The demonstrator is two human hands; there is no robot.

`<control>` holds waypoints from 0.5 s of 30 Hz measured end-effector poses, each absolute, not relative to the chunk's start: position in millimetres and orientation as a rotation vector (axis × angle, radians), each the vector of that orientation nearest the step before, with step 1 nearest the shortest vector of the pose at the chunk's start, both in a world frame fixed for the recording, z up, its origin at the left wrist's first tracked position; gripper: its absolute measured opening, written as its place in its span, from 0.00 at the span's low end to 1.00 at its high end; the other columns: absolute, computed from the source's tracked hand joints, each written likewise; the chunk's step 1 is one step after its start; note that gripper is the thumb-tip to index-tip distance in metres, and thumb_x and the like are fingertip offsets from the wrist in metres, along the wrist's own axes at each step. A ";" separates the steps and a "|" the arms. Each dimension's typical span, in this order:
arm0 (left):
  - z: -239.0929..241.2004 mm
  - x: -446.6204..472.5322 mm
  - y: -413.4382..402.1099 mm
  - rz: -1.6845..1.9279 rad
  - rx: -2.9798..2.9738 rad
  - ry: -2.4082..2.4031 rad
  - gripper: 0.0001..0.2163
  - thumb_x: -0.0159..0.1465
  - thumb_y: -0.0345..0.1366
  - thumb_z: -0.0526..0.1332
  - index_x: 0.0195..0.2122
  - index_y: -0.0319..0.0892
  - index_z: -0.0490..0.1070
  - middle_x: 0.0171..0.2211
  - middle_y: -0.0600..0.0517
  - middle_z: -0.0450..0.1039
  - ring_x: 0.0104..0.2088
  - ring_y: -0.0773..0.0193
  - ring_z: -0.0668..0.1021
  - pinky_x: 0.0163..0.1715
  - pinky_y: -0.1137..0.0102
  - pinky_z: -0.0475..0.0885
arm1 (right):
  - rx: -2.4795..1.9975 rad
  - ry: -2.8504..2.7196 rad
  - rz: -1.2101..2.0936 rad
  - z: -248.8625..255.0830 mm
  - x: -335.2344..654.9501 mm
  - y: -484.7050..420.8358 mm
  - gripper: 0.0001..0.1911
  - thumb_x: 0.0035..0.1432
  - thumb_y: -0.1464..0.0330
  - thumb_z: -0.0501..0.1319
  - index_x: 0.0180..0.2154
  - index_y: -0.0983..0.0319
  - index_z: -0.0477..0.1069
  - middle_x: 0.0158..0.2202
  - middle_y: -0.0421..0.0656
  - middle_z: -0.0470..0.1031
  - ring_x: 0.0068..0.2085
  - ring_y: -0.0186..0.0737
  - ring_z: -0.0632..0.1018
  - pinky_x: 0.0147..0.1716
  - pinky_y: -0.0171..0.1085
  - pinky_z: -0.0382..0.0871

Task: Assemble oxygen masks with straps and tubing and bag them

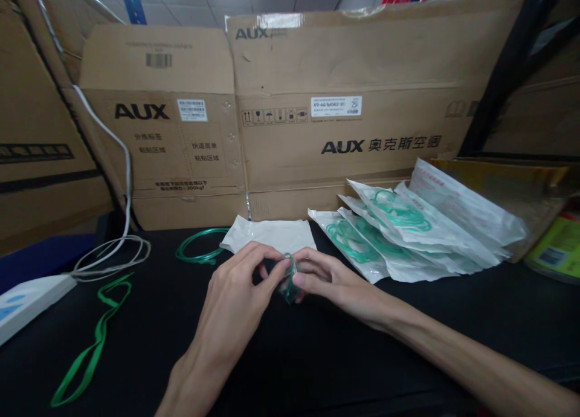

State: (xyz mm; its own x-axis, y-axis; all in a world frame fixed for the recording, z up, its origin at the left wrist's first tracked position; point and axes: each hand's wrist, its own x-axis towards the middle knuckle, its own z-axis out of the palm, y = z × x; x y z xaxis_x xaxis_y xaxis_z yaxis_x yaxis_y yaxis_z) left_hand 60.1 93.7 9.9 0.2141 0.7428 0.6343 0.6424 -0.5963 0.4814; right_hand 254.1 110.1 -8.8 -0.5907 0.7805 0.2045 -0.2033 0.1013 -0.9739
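My left hand (235, 296) and my right hand (328, 279) meet over the black table (317, 356), both pinching a small clear green-tinted plastic piece (289, 282). Its exact shape is hidden by my fingers. Just behind my hands lies a flat white empty pouch (272, 234). A coil of green tubing (199, 248) rests to the pouch's left. A green strap (97, 335) lies loose at the left front.
A stack of sealed white packets with green tubing inside (408, 229) fans out at the right. AUX cardboard boxes (344, 103) wall off the back. A white cable (113, 248) and a white power strip (27, 299) sit at the left; a yellow-green pack (557, 248) at far right.
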 end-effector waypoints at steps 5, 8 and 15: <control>5.4 59.0 94.5 1.388 2.410 1.437 0.02 0.65 0.35 0.64 0.37 0.46 0.72 0.33 0.57 0.72 0.31 0.66 0.74 0.32 0.70 0.66 | -0.554 -1.699 1.558 -8.6 253.2 110.5 0.16 0.63 0.62 0.66 0.49 0.61 0.72 0.44 0.43 0.72 0.46 0.37 0.74 0.46 0.37 0.70; 3.2 60.3 94.9 1.470 2.444 1.446 0.03 0.64 0.34 0.65 0.38 0.45 0.71 0.32 0.56 0.72 0.30 0.65 0.74 0.33 0.70 0.67 | -0.506 -1.702 1.573 -7.1 252.6 109.7 0.19 0.63 0.61 0.66 0.53 0.60 0.72 0.49 0.45 0.72 0.47 0.38 0.74 0.46 0.38 0.71; 6.7 61.1 94.5 1.466 2.581 1.175 0.06 0.65 0.28 0.63 0.41 0.43 0.72 0.35 0.55 0.73 0.33 0.66 0.74 0.36 0.72 0.70 | -0.495 -1.753 1.407 -6.5 250.8 107.4 0.19 0.63 0.67 0.66 0.55 0.60 0.73 0.52 0.44 0.75 0.51 0.39 0.75 0.56 0.40 0.66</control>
